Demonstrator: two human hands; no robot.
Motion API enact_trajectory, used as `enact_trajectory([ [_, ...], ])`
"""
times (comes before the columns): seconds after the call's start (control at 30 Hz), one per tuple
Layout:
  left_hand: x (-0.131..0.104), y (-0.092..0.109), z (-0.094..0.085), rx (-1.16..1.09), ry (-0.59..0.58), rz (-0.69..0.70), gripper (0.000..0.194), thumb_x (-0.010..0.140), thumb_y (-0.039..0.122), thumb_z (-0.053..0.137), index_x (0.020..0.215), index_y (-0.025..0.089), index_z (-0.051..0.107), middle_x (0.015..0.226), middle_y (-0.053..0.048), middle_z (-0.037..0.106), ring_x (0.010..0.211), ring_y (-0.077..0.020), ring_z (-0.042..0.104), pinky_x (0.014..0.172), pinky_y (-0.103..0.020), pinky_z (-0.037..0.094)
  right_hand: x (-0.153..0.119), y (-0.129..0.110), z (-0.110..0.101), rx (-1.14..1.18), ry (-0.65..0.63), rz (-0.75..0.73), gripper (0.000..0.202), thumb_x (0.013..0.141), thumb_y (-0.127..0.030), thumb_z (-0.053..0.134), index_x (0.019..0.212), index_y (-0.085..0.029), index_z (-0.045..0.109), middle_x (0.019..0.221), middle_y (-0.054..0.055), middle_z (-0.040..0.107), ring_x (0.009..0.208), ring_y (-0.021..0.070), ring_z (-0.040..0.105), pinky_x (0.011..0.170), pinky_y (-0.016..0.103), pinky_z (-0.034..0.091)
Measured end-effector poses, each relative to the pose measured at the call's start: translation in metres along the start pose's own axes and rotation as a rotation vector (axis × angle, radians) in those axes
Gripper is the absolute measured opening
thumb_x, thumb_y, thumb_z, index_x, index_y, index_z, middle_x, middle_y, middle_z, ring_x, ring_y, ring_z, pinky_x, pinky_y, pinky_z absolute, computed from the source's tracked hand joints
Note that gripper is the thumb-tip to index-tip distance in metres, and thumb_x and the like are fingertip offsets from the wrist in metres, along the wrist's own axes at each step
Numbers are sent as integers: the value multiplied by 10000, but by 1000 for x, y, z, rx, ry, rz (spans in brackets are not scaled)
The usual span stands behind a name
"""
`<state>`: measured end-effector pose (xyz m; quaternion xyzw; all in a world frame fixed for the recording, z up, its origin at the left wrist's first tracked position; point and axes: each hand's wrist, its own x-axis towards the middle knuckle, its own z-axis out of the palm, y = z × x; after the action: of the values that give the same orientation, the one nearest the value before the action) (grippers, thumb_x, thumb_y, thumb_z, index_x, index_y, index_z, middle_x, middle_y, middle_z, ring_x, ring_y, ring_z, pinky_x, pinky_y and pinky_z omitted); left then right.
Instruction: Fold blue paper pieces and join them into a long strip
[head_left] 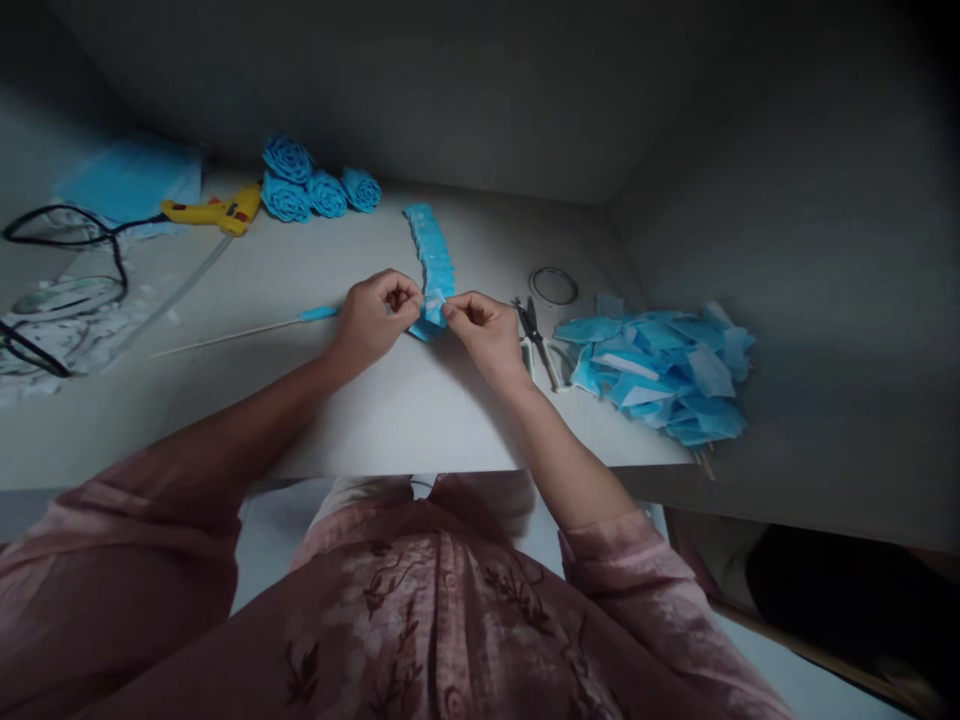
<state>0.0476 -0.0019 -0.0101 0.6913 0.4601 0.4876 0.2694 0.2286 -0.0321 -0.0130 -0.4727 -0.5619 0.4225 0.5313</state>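
Observation:
A pleated blue strip (431, 245) of thin, paper-like material runs away from me across the white table. Its near end lies between my two hands. My left hand (379, 315) pinches the left edge of that end with thumb and forefinger. From the right, my right hand (484, 330) grips the same end between thumb and fingertips. Left of my left hand lies a thin stick (232, 338) with a blue tip. Scissors (541, 345) rest just beyond my right hand, partly hidden behind it, with a roll of tape (553, 286) farther back.
Several rolled blue flowers (289, 195) stand at the back, beside a yellow glue gun (217, 212) with a black cord. Blue sheets (131, 180) and white scraps (82, 330) lie at left. A heap of blue pieces (667, 370) sits at right against the wall.

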Motion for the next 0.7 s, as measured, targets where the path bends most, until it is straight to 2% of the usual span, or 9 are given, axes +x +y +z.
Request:
enact_trajectory([
  [0.13, 1, 1, -3, -45, 21, -20, 82, 879, 232, 708, 809, 198, 732, 738, 8, 690, 719, -145, 584, 703, -269, 476, 2, 0, -2, 63, 15, 6, 180, 850, -374, 777, 815, -198, 789, 802, 3, 742, 769, 145, 626, 778, 299, 527],
  [0.27, 1, 0, -7, -165, -6, -101, 254, 1001, 405, 655, 924, 197, 779, 765, -17, 689, 707, -151, 567, 701, -283, 476, 3, -1, -3, 114, 36, 18, 199, 830, -404, 788, 814, -206, 787, 811, 4, 744, 793, 150, 637, 794, 302, 543],
  [0.33, 2, 0, -7, -259, -79, -166, 272, 969, 445, 679, 903, 196, 769, 750, -19, 667, 695, -149, 555, 688, -282, 471, 4, -2, -4, 123, 37, 21, 209, 817, -419, 785, 804, -211, 778, 783, -5, 724, 784, 146, 628, 799, 302, 546],
  [0.47, 4, 3, -5, -385, -220, -284, 244, 812, 426, 758, 760, 194, 705, 696, -13, 627, 673, -143, 532, 663, -276, 449, 3, -2, -3, 126, 17, 32, 242, 792, -463, 790, 804, -222, 767, 792, -7, 716, 785, 145, 617, 809, 309, 544],
  [0.57, 4, 6, -5, -441, -211, -311, 222, 726, 398, 791, 754, 196, 703, 652, 9, 588, 639, -131, 490, 637, -271, 413, 3, -3, -3, 133, -27, 31, 257, 796, -479, 791, 790, -224, 759, 790, -3, 702, 770, 148, 611, 796, 313, 529],
  [0.7, 3, 11, -6, -470, -192, -337, 232, 681, 383, 813, 727, 196, 683, 645, 24, 578, 630, -119, 473, 634, -268, 409, 1, -8, -4, 132, -58, 22, 344, 872, -545, 731, 742, -228, 708, 736, -2, 655, 755, 158, 608, 784, 321, 518],
])
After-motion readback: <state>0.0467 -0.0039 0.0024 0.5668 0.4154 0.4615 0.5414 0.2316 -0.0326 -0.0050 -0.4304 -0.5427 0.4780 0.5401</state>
